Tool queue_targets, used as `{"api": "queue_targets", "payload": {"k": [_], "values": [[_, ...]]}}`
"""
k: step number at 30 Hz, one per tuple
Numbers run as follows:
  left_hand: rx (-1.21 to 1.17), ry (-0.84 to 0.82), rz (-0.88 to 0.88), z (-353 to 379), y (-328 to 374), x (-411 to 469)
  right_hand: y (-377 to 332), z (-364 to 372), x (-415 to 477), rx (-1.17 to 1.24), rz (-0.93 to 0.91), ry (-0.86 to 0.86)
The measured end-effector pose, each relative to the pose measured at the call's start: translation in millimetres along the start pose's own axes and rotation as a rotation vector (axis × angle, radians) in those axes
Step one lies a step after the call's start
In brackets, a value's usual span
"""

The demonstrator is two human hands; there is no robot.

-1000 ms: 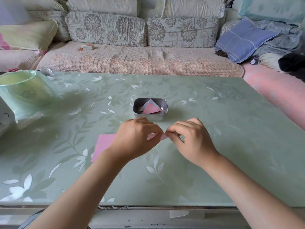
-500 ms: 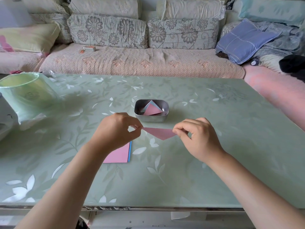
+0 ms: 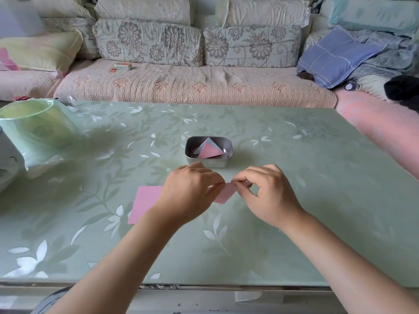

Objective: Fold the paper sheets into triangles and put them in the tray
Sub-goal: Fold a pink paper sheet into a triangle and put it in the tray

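My left hand (image 3: 189, 191) and my right hand (image 3: 268, 193) pinch a folded pink paper piece (image 3: 224, 193) between them, just above the table. Their fingertips nearly meet over its top edge, and most of the piece is hidden by my fingers. A small metal tray (image 3: 192, 160) stands right behind my hands and holds a folded pink triangle (image 3: 209, 151) on top of a pale blue one. A flat pink paper sheet (image 3: 145, 202) lies on the table, partly under my left wrist.
The green floral glass table (image 3: 294, 200) spans the view. A pale green bin lined with a plastic bag (image 3: 34, 132) stands at the far left. A sofa (image 3: 192, 85) with cushions runs behind the table.
Half a second ago my hands were apart with the pink triangle stretched between them. Now they have come together, with the paper bunched between the fingertips.
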State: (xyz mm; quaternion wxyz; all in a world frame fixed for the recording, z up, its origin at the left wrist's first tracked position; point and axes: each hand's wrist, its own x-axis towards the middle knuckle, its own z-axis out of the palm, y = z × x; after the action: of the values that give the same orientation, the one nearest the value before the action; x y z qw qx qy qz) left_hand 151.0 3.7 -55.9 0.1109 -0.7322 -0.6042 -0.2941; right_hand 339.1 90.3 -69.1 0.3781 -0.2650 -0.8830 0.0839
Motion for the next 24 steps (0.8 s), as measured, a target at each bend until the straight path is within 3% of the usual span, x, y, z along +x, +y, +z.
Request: {"api": "queue_targets", "payload": {"k": [11, 17, 21, 24], "values": [[-0.031, -0.038, 0.061, 4, 1, 0, -14, 2, 0, -0.028, 0.094, 0.019], [0.017, -0.054, -0.021, -4, -16, 3, -6, -6, 2, -0.024, 0.175, 0.051], [-0.041, -0.075, -0.232, -7, -32, 1, 5, -11, 2, 0.000, 0.250, 0.057], [-0.342, -0.094, -0.501, 0, -35, 2, 6, -9, 0, 0.024, 0.238, 0.054]]}}
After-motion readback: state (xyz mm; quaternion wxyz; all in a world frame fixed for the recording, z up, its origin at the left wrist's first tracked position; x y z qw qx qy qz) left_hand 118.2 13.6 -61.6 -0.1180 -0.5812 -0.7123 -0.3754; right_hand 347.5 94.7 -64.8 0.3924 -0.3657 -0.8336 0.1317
